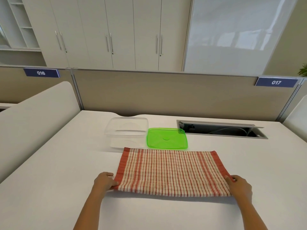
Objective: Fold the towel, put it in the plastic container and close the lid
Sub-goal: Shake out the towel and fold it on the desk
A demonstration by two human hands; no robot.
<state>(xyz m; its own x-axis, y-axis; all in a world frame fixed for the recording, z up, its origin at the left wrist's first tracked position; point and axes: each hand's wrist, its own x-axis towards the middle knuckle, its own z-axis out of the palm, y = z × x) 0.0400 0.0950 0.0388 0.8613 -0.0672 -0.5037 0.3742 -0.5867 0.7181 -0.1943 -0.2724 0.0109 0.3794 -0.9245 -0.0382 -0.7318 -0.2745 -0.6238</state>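
A red-and-cream striped towel (171, 171) lies spread on the white desk (49, 188), its near edge lifted a little. My left hand (105, 180) pinches the towel's near left corner. My right hand (240, 185) pinches the near right corner. Behind the towel stands a clear plastic container (127, 132), open and empty. Its green lid (167, 138) lies flat on the desk just right of the container, touching the towel's far edge.
An open cable hatch (221, 129) is cut into the desk at the back right. A beige partition (166, 93) closes off the far side, and white side panels (33, 117) flank the desk on the left and right.
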